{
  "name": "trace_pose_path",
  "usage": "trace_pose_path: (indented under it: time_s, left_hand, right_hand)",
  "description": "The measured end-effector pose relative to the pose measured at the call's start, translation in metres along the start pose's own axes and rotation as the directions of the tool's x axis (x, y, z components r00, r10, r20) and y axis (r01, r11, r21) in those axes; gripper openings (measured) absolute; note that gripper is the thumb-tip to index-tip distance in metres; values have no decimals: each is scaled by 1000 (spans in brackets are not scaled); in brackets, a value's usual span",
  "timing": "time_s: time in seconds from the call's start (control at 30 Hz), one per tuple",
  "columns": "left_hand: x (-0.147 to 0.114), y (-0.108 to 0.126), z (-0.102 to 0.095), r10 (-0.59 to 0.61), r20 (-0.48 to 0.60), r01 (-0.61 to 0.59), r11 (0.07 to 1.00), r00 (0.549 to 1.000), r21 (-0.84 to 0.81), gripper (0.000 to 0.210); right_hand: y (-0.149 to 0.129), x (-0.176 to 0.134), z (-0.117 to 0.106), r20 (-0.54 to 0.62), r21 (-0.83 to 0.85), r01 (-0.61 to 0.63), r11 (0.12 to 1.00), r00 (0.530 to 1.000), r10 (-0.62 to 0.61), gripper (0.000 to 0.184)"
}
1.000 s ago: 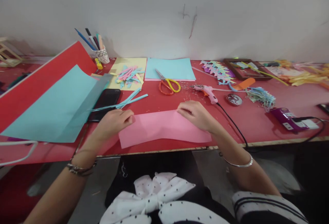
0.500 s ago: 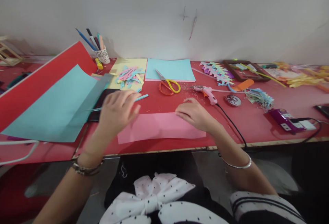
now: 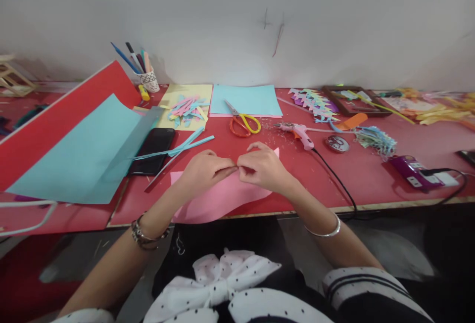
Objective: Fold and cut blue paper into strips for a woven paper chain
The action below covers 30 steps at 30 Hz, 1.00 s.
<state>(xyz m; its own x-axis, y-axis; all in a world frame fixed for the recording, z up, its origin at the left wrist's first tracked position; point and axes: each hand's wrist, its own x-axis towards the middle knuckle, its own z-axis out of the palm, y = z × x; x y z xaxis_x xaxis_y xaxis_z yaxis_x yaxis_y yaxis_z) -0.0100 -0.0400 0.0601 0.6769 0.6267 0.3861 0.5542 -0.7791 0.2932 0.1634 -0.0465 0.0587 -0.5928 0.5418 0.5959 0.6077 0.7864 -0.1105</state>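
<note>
A sheet of pink paper (image 3: 218, 197) lies at the table's front edge, its near left part curving over the edge. My left hand (image 3: 209, 168) and my right hand (image 3: 262, 165) meet above it, both pinched at its far edge with their fingertips touching. The paper bends where they grip, and a corner sticks up behind my right hand. Blue paper strips (image 3: 191, 142) lie to the left, partly across a black phone (image 3: 153, 151). Beyond my hands rest scissors (image 3: 245, 124) with one red and one yellow handle, and a pink glue gun (image 3: 299, 134).
Cut paper pieces (image 3: 189, 109) lie on a yellow sheet, beside blue paper (image 3: 247, 99). A pen cup (image 3: 149, 79) stands by the wall. A large blue sheet (image 3: 85, 155) leans left. The glue gun's cord (image 3: 336, 179) runs over the front edge near a purple power box (image 3: 411, 172).
Both hands have come together at the pink paper, the left moving right and down. The flat sheet is now bent and lifted, and its near left side has shifted toward me.
</note>
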Motion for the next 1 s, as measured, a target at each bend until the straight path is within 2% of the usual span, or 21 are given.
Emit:
trace_pose_path:
  time_s: [0.2,0.37,0.53,0.6,0.67,0.73,0.8,0.9,1.0]
  left_hand:
    - [-8,-11,-9,-38,38,40,998,999,-57,49]
    - [-19,-28,-21,-115,123,125,990,986,-73,50]
    - [-27,-41,-30,-174,150,192,974,973,-121,47]
    - [-26,-42,-27,-172,163,195,971,972,-136,46]
    - [-22,-40,-20,-153,188,180,975,970,-133,44]
    - [-16,-34,-13,-134,211,161,980,968,-117,41]
    - [-10,-27,-6,-115,221,136,987,968,-81,38]
    - [-2,-18,2,-45,179,41,999,983,23,32]
    - [1,-13,8,56,100,-71,985,993,155,27]
  right_hand:
    - [15,-12,-8,32,35,-66,997,997,64,15]
    - [34,-35,-19,43,-11,-160,987,986,160,16]
    - [48,-49,-34,-53,-87,-318,944,948,314,18]
    - [44,-48,-37,-115,-67,-372,926,925,363,17]
    - [34,-42,-34,-118,-32,-360,932,928,354,15]
    - [21,-34,-26,-8,-23,-285,958,959,285,14]
    - [9,-25,-15,173,-45,-215,975,960,220,17]
    - [-1,-15,-2,393,-72,-230,970,888,240,23]
    - [-3,-9,4,455,-77,-327,942,829,325,25]
